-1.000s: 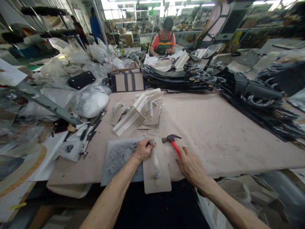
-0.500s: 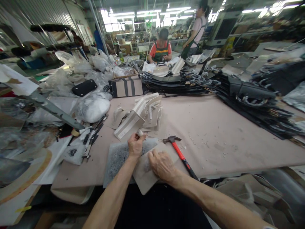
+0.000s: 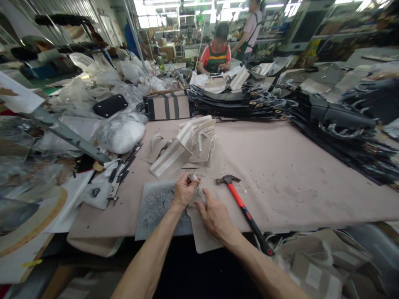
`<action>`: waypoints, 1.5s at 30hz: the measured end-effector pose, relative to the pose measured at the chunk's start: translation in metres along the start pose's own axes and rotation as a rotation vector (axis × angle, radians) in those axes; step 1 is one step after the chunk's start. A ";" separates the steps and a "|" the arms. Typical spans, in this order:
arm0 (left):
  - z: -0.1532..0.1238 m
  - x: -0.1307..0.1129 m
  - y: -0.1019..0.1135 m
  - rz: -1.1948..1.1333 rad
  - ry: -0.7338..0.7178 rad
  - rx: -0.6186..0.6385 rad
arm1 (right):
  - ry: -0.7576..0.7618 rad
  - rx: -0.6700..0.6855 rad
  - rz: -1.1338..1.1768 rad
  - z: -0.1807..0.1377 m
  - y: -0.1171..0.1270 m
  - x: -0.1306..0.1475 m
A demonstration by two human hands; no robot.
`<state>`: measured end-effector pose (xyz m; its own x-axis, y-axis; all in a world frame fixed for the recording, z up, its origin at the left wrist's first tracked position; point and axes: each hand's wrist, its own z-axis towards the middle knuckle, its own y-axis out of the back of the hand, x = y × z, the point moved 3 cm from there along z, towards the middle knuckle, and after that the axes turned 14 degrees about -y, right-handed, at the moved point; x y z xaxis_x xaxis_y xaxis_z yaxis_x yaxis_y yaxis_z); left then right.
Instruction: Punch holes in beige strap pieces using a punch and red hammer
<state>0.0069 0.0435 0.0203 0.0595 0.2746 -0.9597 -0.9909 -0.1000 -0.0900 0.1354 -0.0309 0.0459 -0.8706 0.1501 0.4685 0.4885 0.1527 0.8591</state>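
Observation:
In the head view my left hand is closed on a small whitish wrapped piece with a round end; its exact kind is unclear. A pale strip runs from it down towards the beige panel. On this panel lies my right hand, thumb and index finger apart near the strip, the other fingers mostly hidden. The panel's near corner juts over the table edge. Beneath my left forearm is a grey, dark-speckled slab. A claw hammer with a red and black handle rests right of my right hand.
Beige panels with wrapped handles are heaped beyond my hands. Dark bag pieces are stacked at the back and right. Plastic bags and thin tools lie left on the table. Two people are across the table.
My left hand has moved right with the whitish piece, closer to my right hand. The panel has turned more upright in view, and my right hand's thumb and index finger have spread.

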 end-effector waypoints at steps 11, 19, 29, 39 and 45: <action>-0.001 0.019 0.003 0.015 0.081 0.078 | 0.013 -0.065 0.324 -0.001 0.012 -0.038; -0.001 0.020 0.003 0.092 0.042 0.147 | -0.172 -0.286 -0.264 0.017 0.043 -0.128; 0.007 0.016 0.004 0.122 0.057 0.348 | -0.273 -0.021 -0.117 0.026 0.030 -0.137; 0.005 0.010 0.004 0.220 -0.082 0.467 | -0.288 0.245 0.628 0.023 0.072 -0.065; 0.000 0.005 0.004 0.247 -0.150 0.472 | 0.201 -0.200 -0.028 0.012 0.103 -0.033</action>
<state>0.0035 0.0442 0.0148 -0.1648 0.4342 -0.8856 -0.9217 0.2517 0.2950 0.2148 -0.0080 0.1162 -0.8872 -0.0510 0.4586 0.4608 -0.0447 0.8864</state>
